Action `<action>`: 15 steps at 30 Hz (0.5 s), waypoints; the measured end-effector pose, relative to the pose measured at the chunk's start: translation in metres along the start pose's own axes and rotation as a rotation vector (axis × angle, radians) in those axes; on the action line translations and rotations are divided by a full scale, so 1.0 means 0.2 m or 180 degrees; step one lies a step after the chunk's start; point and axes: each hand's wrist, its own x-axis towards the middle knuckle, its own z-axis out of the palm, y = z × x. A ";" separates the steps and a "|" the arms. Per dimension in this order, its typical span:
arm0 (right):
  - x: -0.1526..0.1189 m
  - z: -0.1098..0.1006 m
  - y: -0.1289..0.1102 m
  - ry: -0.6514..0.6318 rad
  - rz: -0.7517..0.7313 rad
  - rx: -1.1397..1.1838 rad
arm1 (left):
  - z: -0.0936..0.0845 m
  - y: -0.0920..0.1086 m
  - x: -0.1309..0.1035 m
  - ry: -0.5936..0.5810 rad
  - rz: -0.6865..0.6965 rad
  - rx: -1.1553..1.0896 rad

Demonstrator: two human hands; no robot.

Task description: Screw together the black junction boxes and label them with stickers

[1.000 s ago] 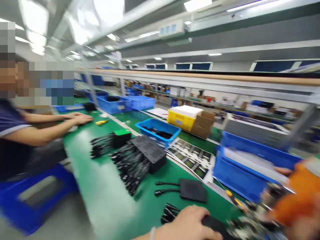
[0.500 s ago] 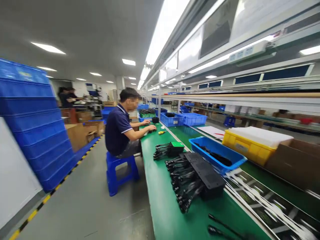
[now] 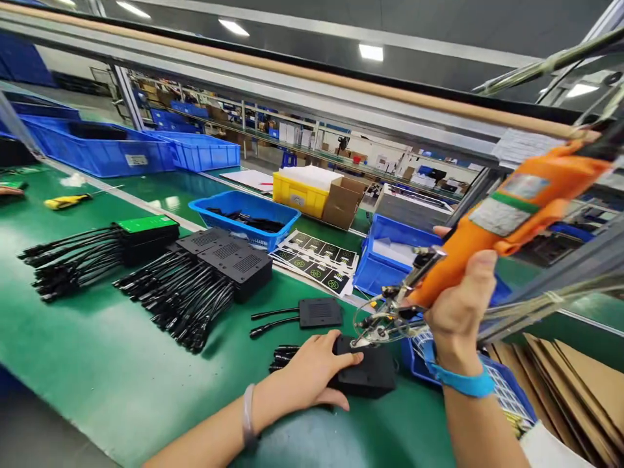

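Workshop w/ green bench; shelving seen in bkgd. Clock pos. taken from blk box.

1. Blk box, qty 1: set flat on bench, right of ctr.; bundled blk leads seen at 9 o'clock, partly hidden by L hand.
2. L hand, 9 o'clock: half-spread, fingertips laid on box top, thumb splayed by near side; box apparently steadied; whether it is pinched can't be told.
3. R hand, 2 o'clock: wrapped firmly round orange driver. Driver held tilted, metal nose pointed at box top; contact of tip can't be told.
4. Two-lead blk unit, qty 1, 11 o'clock: laid singly, untouched.
5. Row of blk units, 10 o'clock: set side by side, leads turned twd. 8.
6. Green-topped stack, 10 o'clock, farther off: leads likewise turned.
7. Blue tray, 11 o'clock: blk parts contained.
8. Printed sheets, 11 o'clock: laid flat.
9. Cardboard sheets, 3 o'clock: stacked leaning.

Status (est.): driver work on box judged under way, not finished; no. of screws done or left can't be told. No print seen on box top. Row at 10 o'clock judged set aside; whether completed or waiting, can't be told.
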 end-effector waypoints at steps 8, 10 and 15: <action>-0.07 0.02 0.16 0.0084 0.0052 0.0128 | 0.00 -0.01 0.00 0.0065 0.0032 0.0040; -0.07 0.01 0.15 0.0014 0.0124 0.0148 | -0.01 0.00 0.00 0.0026 0.0009 0.0014; -0.06 0.01 0.14 -0.0068 0.0169 0.0152 | -0.03 0.01 0.00 -0.0092 -0.0033 -0.0026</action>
